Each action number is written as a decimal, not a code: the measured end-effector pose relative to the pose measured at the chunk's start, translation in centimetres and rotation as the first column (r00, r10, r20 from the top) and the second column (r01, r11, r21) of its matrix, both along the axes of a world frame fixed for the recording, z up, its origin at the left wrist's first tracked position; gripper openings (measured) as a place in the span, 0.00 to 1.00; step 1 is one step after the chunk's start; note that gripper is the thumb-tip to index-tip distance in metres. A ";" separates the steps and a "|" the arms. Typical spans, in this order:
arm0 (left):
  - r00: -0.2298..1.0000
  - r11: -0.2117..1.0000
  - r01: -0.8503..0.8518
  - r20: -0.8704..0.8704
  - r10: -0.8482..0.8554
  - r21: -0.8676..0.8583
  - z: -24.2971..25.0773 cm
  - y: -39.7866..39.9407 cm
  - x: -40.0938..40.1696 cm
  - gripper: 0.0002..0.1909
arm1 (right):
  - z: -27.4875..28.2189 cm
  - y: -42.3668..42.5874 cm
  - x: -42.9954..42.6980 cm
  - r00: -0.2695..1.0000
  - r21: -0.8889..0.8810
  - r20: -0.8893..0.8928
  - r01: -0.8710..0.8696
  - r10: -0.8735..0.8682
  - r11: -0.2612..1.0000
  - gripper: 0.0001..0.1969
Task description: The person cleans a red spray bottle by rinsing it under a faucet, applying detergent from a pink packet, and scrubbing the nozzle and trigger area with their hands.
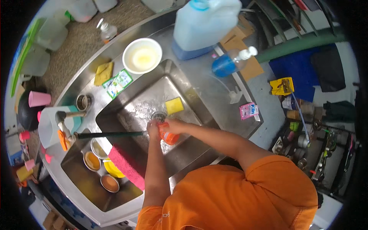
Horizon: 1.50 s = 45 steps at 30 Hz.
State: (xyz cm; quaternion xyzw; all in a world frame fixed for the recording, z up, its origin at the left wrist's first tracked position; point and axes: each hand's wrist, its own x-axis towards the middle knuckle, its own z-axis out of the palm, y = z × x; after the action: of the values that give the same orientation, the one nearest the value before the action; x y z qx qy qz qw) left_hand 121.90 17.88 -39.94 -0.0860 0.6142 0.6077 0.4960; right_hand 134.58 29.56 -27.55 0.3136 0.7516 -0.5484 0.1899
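Over the stainless steel sink basin (138, 100), my right hand (174, 126) grips an orange plastic container (170, 138). My left hand (153, 129) closes around the same container's left side; its fingertips are partly hidden. A dark green hose (112, 134) runs from the tap (62, 122) to my left hand, where its end is out of sight. Just beyond my hands lies the drain (158, 116), and beside it a yellow sponge (174, 105) rests on the wet basin floor.
A white bowl (142, 56), a blue-liquid jug (201, 31) and a pump bottle (227, 63) stand behind the basin. A pink cloth (126, 166) hangs over the divider. The smaller basin holds metal bowls (109, 183) and a yellow dish (113, 169). A folded yellow cloth (103, 73) lies left.
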 end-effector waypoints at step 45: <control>0.184 0.894 0.448 -0.977 -0.112 -0.018 43.2 -7.7 16.0 0.26 | 32.6 -0.6 19.5 0.713 -0.497 -0.526 0.184 -0.464 0.848 0.13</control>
State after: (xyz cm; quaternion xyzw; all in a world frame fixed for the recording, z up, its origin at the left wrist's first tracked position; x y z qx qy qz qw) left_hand 137.88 10.17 3.23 0.4883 0.7005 0.5053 0.1243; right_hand 154.03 28.99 5.02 0.1952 0.5697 -0.7904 -0.1122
